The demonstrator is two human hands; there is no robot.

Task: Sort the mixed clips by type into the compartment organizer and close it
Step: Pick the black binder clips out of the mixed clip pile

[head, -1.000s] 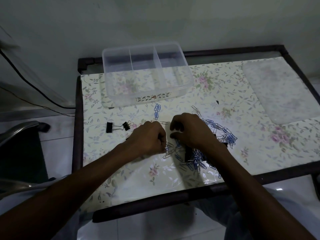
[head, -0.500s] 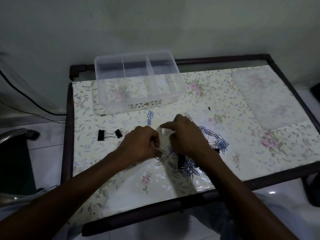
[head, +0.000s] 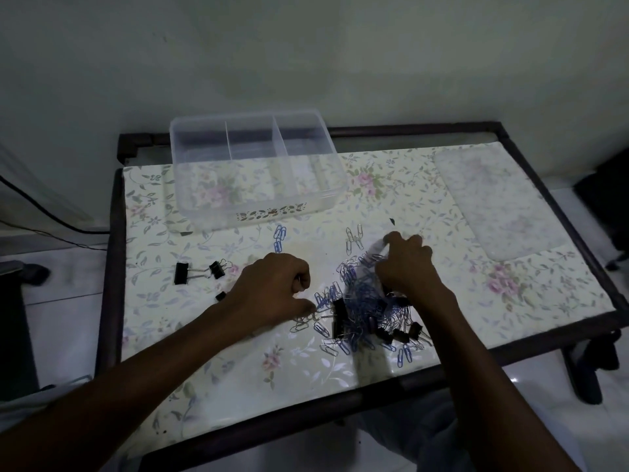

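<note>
A mixed pile of blue and silver paper clips [head: 360, 298] with black binder clips [head: 340, 318] in it lies at the table's near middle. My left hand [head: 272, 287] rests at the pile's left edge, fingers curled, and pinches a silver paper clip. My right hand [head: 405, 264] is over the pile's far right side and grips a pale, blurred plastic piece [head: 378, 248]. The clear three-compartment organizer [head: 204, 212] stands open at the back left with nothing in it. Its frosted lid [head: 493, 199] lies flat at the back right.
Two black binder clips [head: 181, 273] [head: 216, 269] and a smaller one [head: 220, 296] lie left of my left hand. A few blue clips [head: 279, 237] and silver clips [head: 354, 238] sit apart toward the organizer. The floral cover [head: 527, 284] ends at the table's dark frame [head: 115, 267].
My hands have drawn apart: the right hand moved right and away with the pale piece, and the clip pile between them is now uncovered. The camera view shifted.
</note>
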